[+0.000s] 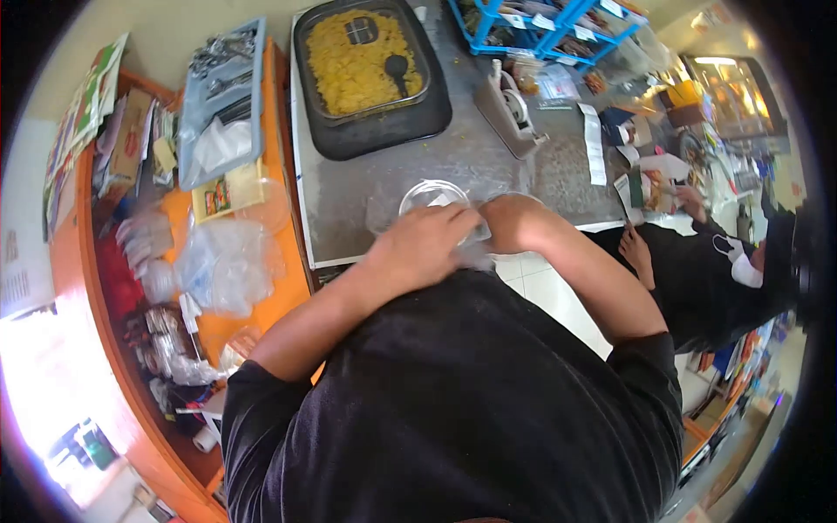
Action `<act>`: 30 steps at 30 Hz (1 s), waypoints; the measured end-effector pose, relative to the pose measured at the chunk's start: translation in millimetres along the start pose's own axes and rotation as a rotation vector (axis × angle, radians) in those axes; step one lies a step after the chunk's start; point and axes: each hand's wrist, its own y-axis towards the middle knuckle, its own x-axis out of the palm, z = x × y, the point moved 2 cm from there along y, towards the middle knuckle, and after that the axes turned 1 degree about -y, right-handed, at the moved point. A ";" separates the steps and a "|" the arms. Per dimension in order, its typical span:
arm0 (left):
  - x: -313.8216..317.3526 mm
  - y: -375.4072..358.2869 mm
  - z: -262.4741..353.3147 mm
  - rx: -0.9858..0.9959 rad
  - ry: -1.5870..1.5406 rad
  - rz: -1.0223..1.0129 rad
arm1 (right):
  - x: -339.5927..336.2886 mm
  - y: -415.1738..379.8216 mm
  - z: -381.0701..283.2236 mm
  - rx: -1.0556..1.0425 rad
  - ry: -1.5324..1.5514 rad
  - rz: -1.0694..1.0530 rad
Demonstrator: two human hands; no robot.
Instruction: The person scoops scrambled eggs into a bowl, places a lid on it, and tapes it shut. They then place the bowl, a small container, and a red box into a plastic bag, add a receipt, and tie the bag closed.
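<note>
At the near edge of the metal table, a round clear plastic container (pixel 429 193) sits in front of my hands, with thin clear plastic about it. My left hand (pixel 423 246) is bent over the container's near side, its fingers closed on a crumpled clear plastic bag (pixel 476 254). Close beside it, my right hand (pixel 513 223) is curled inward at the same plastic. Its fingertips are hidden behind the hand, but it looks closed on the bag. Part of the container is covered by my left hand.
A black tray (pixel 336 139) of yellow food, with a dark spoon (pixel 397 71), stands at the back left. A tape dispenser (pixel 510 113) and paper strip (pixel 592 144) lie right. Blue racks (pixel 523 45) stand behind; plastic bags (pixel 228 266) lie left. A co-worker (pixel 697 270) is at right.
</note>
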 end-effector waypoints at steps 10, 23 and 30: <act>-76.5 -33.3 -63.2 -0.232 -0.511 0.340 | 28.4 52.5 18.7 0.256 0.757 0.242; 140.4 -51.6 -286.4 -0.722 -0.850 0.312 | 117.2 90.8 16.8 0.268 1.703 0.068; 176.8 -9.1 -227.5 -0.376 -0.930 0.366 | 100.7 51.9 2.3 0.247 1.700 0.131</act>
